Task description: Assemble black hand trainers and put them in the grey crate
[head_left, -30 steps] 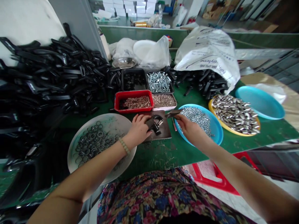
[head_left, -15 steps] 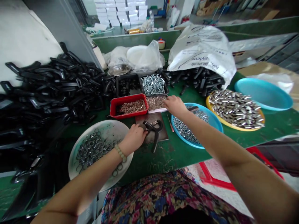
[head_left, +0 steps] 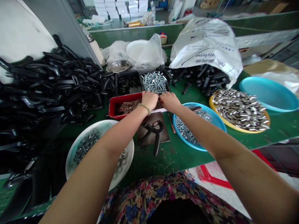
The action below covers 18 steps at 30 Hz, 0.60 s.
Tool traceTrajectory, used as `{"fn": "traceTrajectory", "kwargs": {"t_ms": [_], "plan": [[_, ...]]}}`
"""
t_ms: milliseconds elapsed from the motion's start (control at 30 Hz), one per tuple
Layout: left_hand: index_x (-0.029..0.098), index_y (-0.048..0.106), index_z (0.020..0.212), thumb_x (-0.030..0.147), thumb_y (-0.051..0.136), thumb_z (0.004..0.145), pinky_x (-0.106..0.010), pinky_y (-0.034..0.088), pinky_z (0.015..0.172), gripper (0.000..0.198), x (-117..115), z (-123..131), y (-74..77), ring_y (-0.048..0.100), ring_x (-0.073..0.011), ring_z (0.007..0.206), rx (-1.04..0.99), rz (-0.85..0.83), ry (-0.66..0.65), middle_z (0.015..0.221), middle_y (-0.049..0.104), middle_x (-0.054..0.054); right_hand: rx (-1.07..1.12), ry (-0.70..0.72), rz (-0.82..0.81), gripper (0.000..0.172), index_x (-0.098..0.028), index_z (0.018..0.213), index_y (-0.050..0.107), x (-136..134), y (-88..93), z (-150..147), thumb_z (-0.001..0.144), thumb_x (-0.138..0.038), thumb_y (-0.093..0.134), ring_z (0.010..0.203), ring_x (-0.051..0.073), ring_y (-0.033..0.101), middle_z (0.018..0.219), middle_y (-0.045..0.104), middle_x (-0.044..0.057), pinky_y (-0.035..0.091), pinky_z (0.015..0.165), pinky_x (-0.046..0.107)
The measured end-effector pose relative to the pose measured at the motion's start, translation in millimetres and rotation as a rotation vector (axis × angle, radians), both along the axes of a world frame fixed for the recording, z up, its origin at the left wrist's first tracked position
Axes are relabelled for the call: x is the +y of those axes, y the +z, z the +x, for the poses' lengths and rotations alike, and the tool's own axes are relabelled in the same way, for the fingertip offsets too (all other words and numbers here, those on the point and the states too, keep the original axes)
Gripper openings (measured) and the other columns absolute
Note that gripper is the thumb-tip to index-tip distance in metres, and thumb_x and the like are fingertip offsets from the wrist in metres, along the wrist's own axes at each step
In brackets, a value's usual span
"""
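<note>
My left hand [head_left: 149, 100] reaches over the near right corner of a red plastic tray [head_left: 112, 107] of small brass-coloured pins. My right hand [head_left: 170, 102] rests beside it, at a shallow tray of fine metal pins [head_left: 161, 105] that both hands mostly hide. Fingertips are hidden, so I cannot tell whether either hand holds anything. Just behind them lies a black tray of silver bolts [head_left: 154, 82]. Closer to me, a black plastic hand-grip piece [head_left: 153, 133] lies on a dark metal plate [head_left: 149, 132], touched by neither hand.
A white plate of metal rings [head_left: 86, 146] sits under my left forearm, and a blue plate of nuts [head_left: 187, 130] under my right. A yellow plate holds silver cylinders [head_left: 240, 112]. Black plastic parts [head_left: 46, 84] heap at left; a white sack [head_left: 205, 43] lies behind.
My left hand has left the black hand-grip piece and moved forward to the trays beside my right hand. The black piece stays on the plate.
</note>
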<state>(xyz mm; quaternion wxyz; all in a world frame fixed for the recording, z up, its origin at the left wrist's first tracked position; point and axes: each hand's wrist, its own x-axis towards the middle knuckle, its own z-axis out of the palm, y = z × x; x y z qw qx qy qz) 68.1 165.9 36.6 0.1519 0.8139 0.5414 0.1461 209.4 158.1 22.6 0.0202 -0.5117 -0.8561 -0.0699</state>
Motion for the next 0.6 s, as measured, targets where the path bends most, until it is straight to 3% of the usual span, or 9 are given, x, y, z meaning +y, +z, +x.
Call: {"fn": "traceTrajectory", "kwargs": {"t_ms": [200,267,367,600], "plan": [[0.010,0.060,0.102,0.016,0.033,0.094,-0.038,0.039,0.085,0.029,4,-6,-4.5,0.060,-0.0236,0.094,0.103,0.117,0.037,0.095,0.067,-0.013,0.241,0.000,-0.070,0.022,-0.014,0.096,0.063,2,-1.3,8,0.084,-0.017,0.045,0.086,0.022,0.057,0.091,0.067,0.011,0.036,0.073,0.029],[0.010,0.061,0.100,0.020,0.036,0.094,-0.034,0.041,0.081,0.027,6,-7,-5.1,0.061,-0.0238,0.092,0.092,0.143,0.012,0.093,0.067,-0.014,0.284,-0.015,-0.092,0.025,-0.014,0.101,0.062,2,-0.5,8,0.084,-0.015,0.044,0.086,0.020,0.058,0.093,0.067,0.010,0.038,0.073,0.027],[0.010,0.064,0.093,0.021,0.040,0.093,-0.033,0.043,0.081,0.026,6,-9,-4.0,0.062,-0.0251,0.093,0.109,0.142,-0.024,0.092,0.068,-0.015,0.255,-0.048,-0.108,0.027,-0.012,0.101,0.064,6,0.6,4,0.084,-0.012,0.044,0.091,0.021,0.058,0.097,0.068,0.012,0.039,0.077,0.027],[0.011,0.063,0.099,0.015,0.035,0.094,-0.032,0.044,0.085,0.029,3,-8,-2.2,0.062,-0.0219,0.095,0.100,0.110,-0.028,0.093,0.067,-0.014,0.227,-0.076,-0.135,0.025,-0.011,0.096,0.069,13,-0.3,-2,0.088,-0.018,0.046,0.090,0.022,0.061,0.097,0.070,0.014,0.041,0.079,0.029]]}}
